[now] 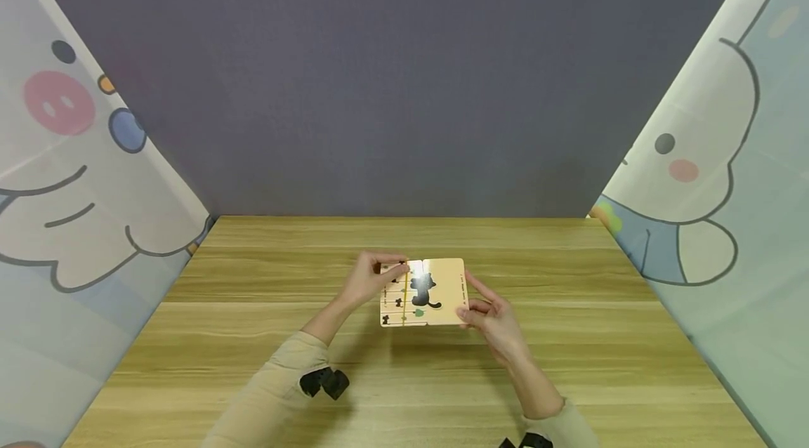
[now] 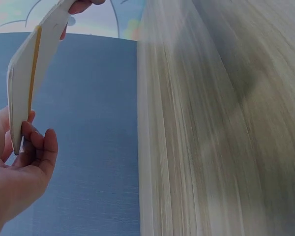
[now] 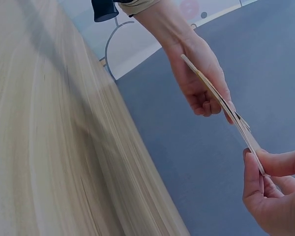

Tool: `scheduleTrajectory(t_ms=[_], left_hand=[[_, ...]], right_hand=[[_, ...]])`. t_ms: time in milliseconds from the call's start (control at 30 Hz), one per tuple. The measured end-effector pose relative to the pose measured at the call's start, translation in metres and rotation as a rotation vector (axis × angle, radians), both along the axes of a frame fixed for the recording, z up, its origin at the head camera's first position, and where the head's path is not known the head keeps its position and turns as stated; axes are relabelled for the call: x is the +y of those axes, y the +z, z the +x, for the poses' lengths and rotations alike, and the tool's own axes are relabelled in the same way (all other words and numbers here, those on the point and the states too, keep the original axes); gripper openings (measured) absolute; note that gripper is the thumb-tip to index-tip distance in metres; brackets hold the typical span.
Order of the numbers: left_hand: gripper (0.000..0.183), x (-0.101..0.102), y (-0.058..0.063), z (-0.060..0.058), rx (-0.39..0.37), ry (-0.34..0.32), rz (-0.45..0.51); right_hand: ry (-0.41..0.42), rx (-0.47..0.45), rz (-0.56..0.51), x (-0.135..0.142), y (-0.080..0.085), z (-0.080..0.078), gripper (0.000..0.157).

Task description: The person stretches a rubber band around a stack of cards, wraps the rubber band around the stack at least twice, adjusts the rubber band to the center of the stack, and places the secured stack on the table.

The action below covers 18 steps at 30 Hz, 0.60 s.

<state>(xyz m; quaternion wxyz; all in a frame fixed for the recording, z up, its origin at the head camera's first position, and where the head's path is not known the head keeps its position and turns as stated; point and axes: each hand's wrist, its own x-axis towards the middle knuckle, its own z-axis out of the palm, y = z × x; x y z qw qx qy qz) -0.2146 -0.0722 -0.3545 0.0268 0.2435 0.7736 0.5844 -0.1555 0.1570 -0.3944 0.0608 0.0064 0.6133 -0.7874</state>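
A thin cream notebook [image 1: 450,288] with a black cat on its cover is held up over the table, tilted toward the head camera. Around its left part runs a yellow elastic band [image 1: 405,299]. My left hand [image 1: 362,284] grips the upper left, thumb lying on the cover close to the band. At the right edge my right hand [image 1: 501,327] pinches the notebook between thumb on the front and fingers behind. Seen edge-on in the right wrist view, the notebook [image 3: 217,96] shows thin layers slightly parted near its middle.
Beneath the hands lies a wood-grain table [image 1: 265,258], with a dark grey panel [image 1: 404,83] at its back edge. Cartoon-printed curtains [image 1: 57,195] flank both sides. Black wrist mounts [image 1: 325,383] sit on the sleeves.
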Motion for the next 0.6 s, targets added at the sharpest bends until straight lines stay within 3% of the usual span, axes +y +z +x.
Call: scheduleTrajectory(t_ms=[300, 600], left_hand=[[0.025, 0.002, -0.023, -0.014, -0.015, -0.016, -0.055], [0.025, 0.008, -0.019, -0.014, 0.017, -0.017, -0.063]], right_hand=[[0.008, -0.010, 0.038, -0.001, -0.001, 0.001, 0.067], [0.035, -0.021, 0.039, -0.001, 0.000, 0.000, 0.067]])
